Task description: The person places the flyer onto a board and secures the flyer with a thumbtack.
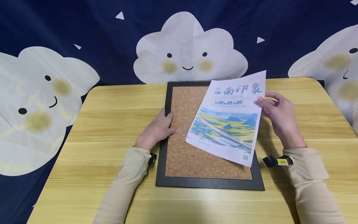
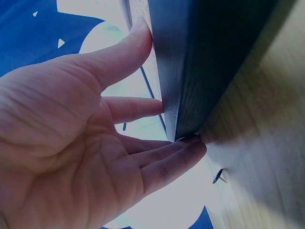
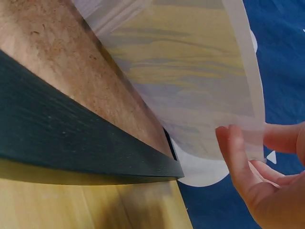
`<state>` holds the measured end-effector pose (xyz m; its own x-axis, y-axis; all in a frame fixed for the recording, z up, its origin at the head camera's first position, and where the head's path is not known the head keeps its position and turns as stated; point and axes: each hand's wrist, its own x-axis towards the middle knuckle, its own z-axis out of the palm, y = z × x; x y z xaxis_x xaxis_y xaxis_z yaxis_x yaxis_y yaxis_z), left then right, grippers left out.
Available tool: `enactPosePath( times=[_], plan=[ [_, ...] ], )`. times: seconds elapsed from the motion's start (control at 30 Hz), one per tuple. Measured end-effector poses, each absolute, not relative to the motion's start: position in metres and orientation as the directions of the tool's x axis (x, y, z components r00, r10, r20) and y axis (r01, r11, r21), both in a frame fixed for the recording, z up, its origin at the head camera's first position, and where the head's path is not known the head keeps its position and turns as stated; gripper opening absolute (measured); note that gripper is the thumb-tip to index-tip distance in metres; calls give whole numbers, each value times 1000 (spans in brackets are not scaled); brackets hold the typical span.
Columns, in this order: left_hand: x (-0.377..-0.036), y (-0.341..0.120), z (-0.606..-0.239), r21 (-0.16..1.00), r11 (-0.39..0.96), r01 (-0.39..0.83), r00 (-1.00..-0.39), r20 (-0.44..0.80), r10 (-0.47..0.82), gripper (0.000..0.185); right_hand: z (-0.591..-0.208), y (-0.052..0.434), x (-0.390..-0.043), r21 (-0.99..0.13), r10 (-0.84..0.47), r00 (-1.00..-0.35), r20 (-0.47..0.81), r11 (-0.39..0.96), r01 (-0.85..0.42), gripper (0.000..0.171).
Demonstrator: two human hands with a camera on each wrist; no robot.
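A cork board (image 1: 183, 158) with a dark wooden frame lies on the table. My left hand (image 1: 156, 130) grips its left edge. In the left wrist view, the thumb (image 2: 131, 52) lies along the front while other fingers (image 2: 167, 169) reach the frame's outer side. Over the board's right part, tilted and lifted, hangs a printed sheet of paper (image 1: 227, 121) with Chinese characters and a landscape picture. My right hand (image 1: 282, 116) pinches the sheet's right edge between thumb and fingers. The right wrist view shows the back of the sheet (image 3: 190, 62), its print showing through.
The wooden table (image 1: 112, 124) stretches to both sides of the board. Beside the frame, a small dark thumbtack-like thing (image 2: 219, 176) shows on the table in the left wrist view. Behind the table hangs a dark blue cloth (image 1: 112, 40) with white clouds.
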<state>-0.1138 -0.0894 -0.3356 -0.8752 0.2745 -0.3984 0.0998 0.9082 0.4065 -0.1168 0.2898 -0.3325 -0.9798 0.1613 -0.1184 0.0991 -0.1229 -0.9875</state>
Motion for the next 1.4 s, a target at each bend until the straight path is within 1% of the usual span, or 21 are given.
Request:
enactPosePath(
  times=[0.1, 0.2, 0.33, 0.47, 0.67, 1.07, 1.4],
  plan=[
    [-115, -90, -337, 407, 908, 105, -874, -397, 279, 79, -334, 287, -118, -987, 101, -988, -120, -116, 108, 33],
    [-115, -90, -337, 405, 909, 103, -872, -402, 278, 79, -336, 285, -118, -991, 38, -991, -127, -50, 125, 44],
    [-114, -90, -336, 402, 911, 92, -871, -410, 269, 79, -339, 282, -119, -981, -51, -988, -145, 138, 137, 61],
    [-114, -89, -335, 400, 912, 90, -871, -412, 267, 78, -339, 280, -120, -950, -134, -974, -181, 281, 138, 66],
    [-113, -88, -334, 387, 917, 93, -874, -410, 261, 76, -342, 278, -121, -938, -170, -966, -196, 321, 134, 65],
    [-112, -88, -335, 403, 912, 71, -878, -409, 250, 75, -346, 276, -121, -944, -155, -971, -183, 304, 129, 58],
    [-112, -88, -336, 400, 913, 79, -880, -403, 253, 75, -349, 276, -122, -943, -134, -977, -166, 310, 118, 55]
  ],
)
